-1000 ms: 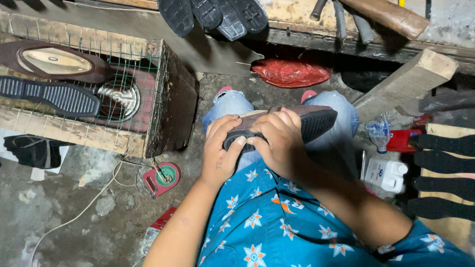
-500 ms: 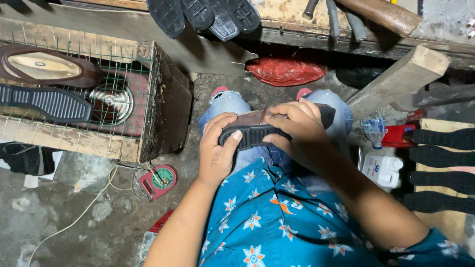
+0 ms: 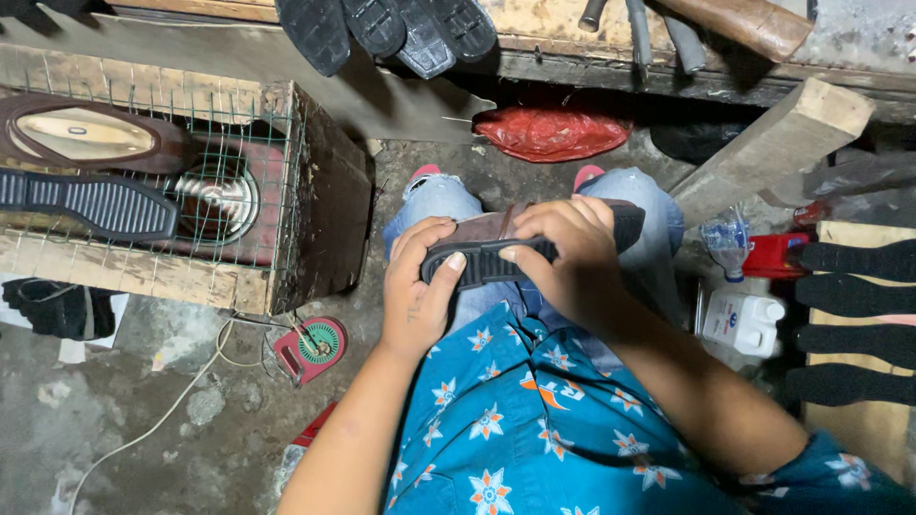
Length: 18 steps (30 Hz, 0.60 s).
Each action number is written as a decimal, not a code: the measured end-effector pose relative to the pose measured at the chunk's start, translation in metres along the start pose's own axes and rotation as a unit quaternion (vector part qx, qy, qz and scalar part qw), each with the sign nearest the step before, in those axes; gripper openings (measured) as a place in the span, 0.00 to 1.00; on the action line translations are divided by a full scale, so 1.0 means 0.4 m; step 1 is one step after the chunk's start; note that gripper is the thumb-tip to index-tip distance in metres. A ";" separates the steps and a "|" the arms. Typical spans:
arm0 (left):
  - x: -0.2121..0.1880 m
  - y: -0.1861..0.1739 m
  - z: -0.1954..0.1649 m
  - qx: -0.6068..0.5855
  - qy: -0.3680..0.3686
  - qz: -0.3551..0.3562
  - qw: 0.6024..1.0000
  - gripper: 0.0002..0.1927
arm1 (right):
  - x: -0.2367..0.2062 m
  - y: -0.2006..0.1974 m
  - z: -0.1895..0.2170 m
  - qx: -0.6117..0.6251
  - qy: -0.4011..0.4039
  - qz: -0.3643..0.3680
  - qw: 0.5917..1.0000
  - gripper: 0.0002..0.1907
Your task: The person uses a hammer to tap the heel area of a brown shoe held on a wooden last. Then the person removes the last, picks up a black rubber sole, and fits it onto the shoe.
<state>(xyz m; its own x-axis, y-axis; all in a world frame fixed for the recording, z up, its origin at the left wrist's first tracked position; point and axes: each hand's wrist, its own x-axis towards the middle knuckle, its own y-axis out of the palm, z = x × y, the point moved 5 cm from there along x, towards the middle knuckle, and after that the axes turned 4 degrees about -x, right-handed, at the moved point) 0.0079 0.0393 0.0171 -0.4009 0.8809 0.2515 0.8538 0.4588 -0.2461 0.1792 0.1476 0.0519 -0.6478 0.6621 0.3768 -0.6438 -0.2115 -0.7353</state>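
Head view, looking straight down at a seated person's lap. Both hands grip 1 shoe [image 3: 534, 243], a brown upper with a black ribbed sole, held sole-side toward the camera above the knees of the blue jeans [image 3: 439, 205]. Left hand [image 3: 420, 286]: fingers clamped around the near end of the shoe, thumb lying along the sole edge. Right hand [image 3: 568, 262]: fingers closed over the upper and middle of the sole, pressing down on it.

Surroundings: at left, a wire-mesh wooden crate [image 3: 277, 162] carries a brown shoe upper [image 3: 86, 133] and a separate black sole [image 3: 86, 205], with a round metal heater coil [image 3: 215, 200] inside the crate. A small red device [image 3: 310, 348] with a cable lies on the concrete floor [image 3: 114, 420]. At right, 4 black soles [image 3: 854, 315] lie in a row on a board, beside a white plastic bottle [image 3: 744, 324]. More dark soles [image 3: 382, 29] rest on the upper bench edge, and a red bag [image 3: 549, 129] lies on the floor beneath it.

Technique note: the work appears to be pressing sole to upper. A good bond likely calls for firm, even thumb pressure worked along the whole rim, with the sole kept aligned at toe and heel; uneven pressure could leave a gap at the edge.
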 end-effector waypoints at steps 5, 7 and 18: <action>0.002 0.003 -0.008 0.013 -0.012 0.012 1.000 0.19 | 0.009 -0.011 0.007 0.000 0.027 0.030 0.999 0.17; 0.007 0.004 -0.017 0.039 -0.008 0.023 0.999 0.22 | 0.013 -0.012 0.023 -0.019 -0.008 0.041 0.999 0.13; -0.012 0.018 -0.017 0.039 0.014 -0.021 0.999 0.21 | 0.010 0.018 0.057 -0.060 0.009 0.022 0.998 0.12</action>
<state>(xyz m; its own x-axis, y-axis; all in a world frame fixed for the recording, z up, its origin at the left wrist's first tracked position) 0.0181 0.0375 0.0203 -0.4255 0.8574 0.2896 0.8076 0.5042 -0.3060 0.1630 0.1324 0.0610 -0.6668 0.6670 0.3324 -0.5599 -0.1540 -0.8141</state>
